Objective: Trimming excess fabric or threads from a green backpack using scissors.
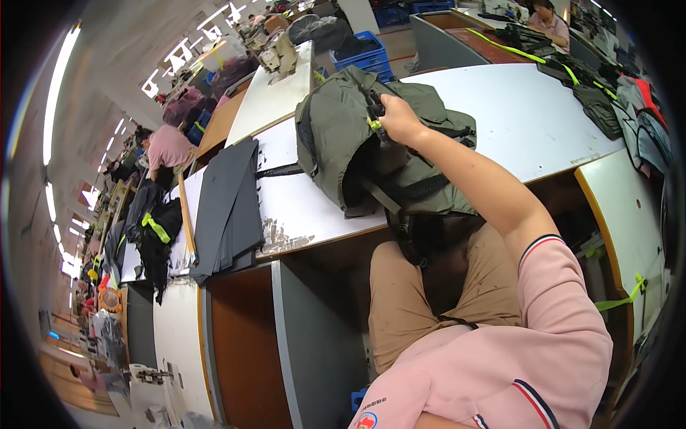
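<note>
An olive-green backpack [357, 136] lies on the white worktable [514, 114], its lower part hanging over the near edge toward my lap. My right hand [396, 118] reaches out over the bag and is closed on a black strap piece [375, 107] with a small yellow-green tab at the bag's top. Black webbing straps run across the bag's side and one trails off to the left on the tabletop. My left hand is out of view. My tan trousers and pink shirt fill the lower part of the view.
A stack of dark grey fabric panels [229, 207] lies on the table to the left, with black bags with neon strips [157, 236] beyond. Behind are a blue crate [368, 57] and a seated person in pink [168, 146]. More black bags [593, 93] lie at the right.
</note>
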A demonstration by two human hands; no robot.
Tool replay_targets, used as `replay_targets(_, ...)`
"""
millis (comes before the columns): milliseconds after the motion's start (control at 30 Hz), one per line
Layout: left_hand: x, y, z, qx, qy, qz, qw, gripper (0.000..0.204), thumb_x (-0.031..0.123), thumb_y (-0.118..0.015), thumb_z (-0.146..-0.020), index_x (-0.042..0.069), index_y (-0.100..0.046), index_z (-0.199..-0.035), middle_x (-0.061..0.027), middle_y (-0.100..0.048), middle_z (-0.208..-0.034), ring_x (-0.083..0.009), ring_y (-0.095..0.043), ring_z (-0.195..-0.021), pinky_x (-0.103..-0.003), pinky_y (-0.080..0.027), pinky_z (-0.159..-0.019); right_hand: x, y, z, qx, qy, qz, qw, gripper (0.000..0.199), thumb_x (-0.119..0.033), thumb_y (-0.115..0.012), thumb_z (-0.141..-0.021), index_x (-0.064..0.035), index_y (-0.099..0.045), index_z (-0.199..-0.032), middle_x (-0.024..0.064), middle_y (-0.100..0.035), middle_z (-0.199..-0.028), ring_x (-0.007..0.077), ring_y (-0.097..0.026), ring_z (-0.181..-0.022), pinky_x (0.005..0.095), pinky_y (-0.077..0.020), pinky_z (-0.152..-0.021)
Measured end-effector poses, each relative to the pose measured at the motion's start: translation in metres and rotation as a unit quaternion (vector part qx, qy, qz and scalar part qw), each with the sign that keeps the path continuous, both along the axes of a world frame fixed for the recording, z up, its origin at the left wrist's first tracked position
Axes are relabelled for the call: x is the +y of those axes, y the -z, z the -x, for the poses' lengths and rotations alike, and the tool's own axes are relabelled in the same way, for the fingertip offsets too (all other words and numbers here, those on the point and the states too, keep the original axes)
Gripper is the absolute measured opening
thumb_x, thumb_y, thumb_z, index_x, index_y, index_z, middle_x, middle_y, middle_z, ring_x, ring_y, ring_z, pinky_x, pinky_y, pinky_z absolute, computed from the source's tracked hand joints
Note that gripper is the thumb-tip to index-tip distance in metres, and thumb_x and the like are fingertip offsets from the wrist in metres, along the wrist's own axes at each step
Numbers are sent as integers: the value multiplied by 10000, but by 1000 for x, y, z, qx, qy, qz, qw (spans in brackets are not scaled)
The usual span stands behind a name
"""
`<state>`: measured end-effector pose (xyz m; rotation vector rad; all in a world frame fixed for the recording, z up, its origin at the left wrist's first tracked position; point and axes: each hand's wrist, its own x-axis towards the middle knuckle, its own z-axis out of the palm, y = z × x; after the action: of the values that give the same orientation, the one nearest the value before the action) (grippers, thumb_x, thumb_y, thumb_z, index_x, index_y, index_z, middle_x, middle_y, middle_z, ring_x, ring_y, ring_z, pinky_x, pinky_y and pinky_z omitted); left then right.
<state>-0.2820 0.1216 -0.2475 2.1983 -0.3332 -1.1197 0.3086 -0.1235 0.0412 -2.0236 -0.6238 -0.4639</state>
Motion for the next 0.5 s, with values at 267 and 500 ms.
replay_targets(267,-41,-141,-212,114,-494,613,606,929,759,-307,-895,-18,-447,-1385,-173,-596,-1260,-259,-591,-1088,-437,-450,-1009,5,-66,187,257,-351,-286,854,203,-98,-737,-794,-57,-570,-902,-30,-540,-752,46,-483,-639,214,-382,-553)
replay_targets(500,-42,-168,-312,-5,-540,709,453,561,431,-553,-968,65,-482,-1387,-114,-534,-1393,-298,-511,-1261,-477,-392,-1075,-79,5,281,344,-408,-118,837,167,-60,-725,-834,-68,-558,-830,-43,-555,-738,39,-500,-656,215,-406,-574)
